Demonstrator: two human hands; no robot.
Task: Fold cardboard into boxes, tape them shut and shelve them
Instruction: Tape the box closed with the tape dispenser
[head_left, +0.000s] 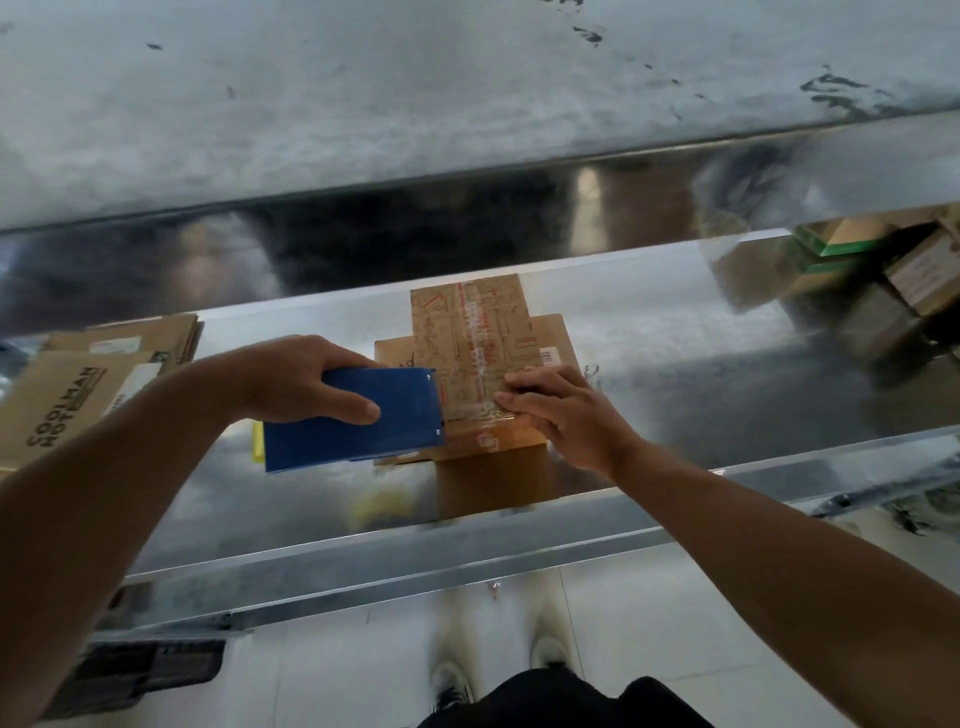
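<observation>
In the head view, your left hand (306, 379) has its fingers curled around the blue tape dispenser (363, 431), whose right edge touches the left side of the printed box (478, 332). This box stands in the middle of the shiny metal shelf (701, 374), on a wider plain cardboard piece (558, 338). A clear tape strip (475, 343) with red letters runs along the top of the box to its near edge. Your right hand (561, 415) presses on this near edge with nearly straight fingers and holds nothing. To the left, flat cartons (78, 395) lie near the dispenser. To the right, the shelf is bare up to the blurred boxes (924, 275) in the far corner. The front rail (467, 551) passes under both forearms.
</observation>
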